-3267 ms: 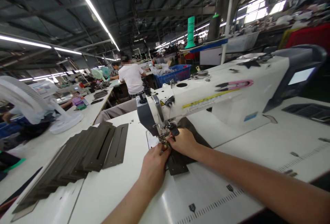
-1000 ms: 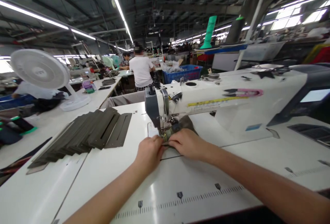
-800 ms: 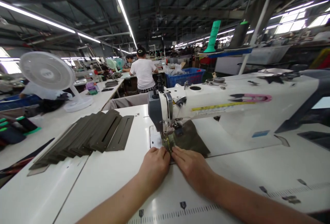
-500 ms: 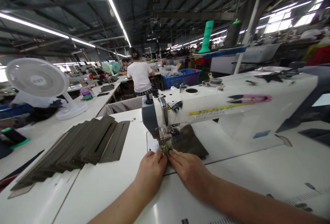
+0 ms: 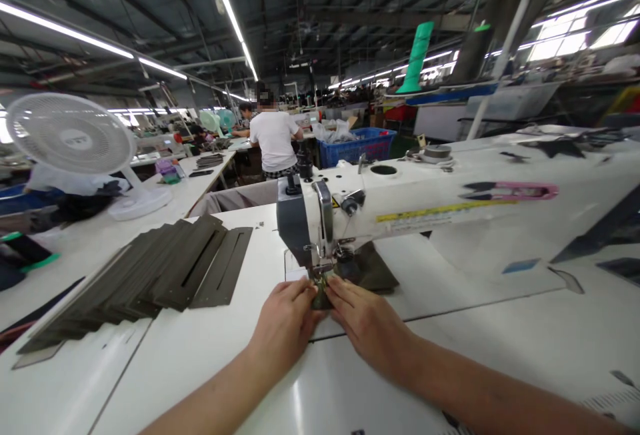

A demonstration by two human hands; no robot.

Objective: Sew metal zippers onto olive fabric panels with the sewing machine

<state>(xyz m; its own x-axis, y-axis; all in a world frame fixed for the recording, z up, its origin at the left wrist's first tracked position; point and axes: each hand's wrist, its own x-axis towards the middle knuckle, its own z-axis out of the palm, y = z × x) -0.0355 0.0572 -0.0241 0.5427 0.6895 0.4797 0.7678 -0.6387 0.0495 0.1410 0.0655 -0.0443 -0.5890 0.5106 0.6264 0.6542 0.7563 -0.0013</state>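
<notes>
The left hand [image 5: 283,325] and the right hand [image 5: 367,325] both lie palm down, fingers pressed close together, their tips nearly meeting on a dark olive fabric piece [image 5: 370,271]; whether they pinch it, I cannot tell. The piece runs under the presser foot [image 5: 321,273] of a white industrial sewing machine [image 5: 400,211]. Pink-handled thread snips [image 5: 510,190] lie on the machine's arm. To the left, a fanned stack of slotted olive panels [image 5: 165,268] lies on the white table [image 5: 150,381]. Beyond, a person in a white T-shirt [image 5: 274,141] stands with their back turned, near a blue crate [image 5: 355,148].
</notes>
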